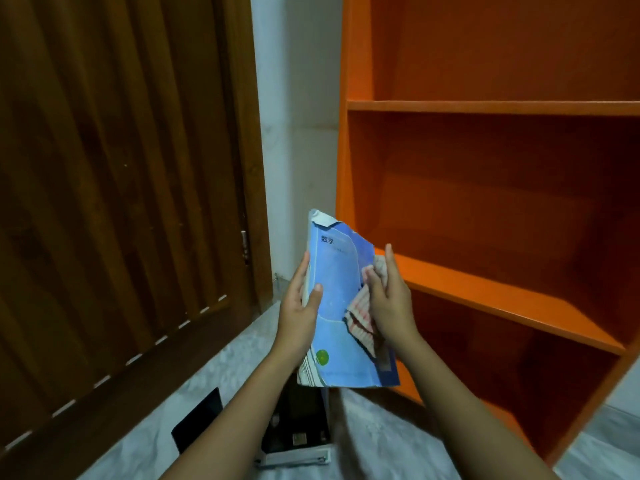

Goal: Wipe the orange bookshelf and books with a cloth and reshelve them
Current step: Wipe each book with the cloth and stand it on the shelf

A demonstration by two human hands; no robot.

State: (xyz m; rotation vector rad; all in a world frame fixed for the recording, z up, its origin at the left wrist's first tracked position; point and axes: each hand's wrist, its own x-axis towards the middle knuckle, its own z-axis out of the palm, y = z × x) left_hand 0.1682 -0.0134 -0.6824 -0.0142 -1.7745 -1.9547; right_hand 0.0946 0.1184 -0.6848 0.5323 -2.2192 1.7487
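A worn blue textbook stands upright and tilted in front of me. My left hand grips its left edge, thumb on the cover. My right hand presses a striped pinkish cloth flat against the cover's right side, fingers mostly straight. The orange bookshelf rises on the right, and the shelves in view hold nothing.
A dark wooden slatted door fills the left side. Between it and the shelf runs a strip of white wall. On the pale floor below my arms lie a dark book stack and a black flat object.
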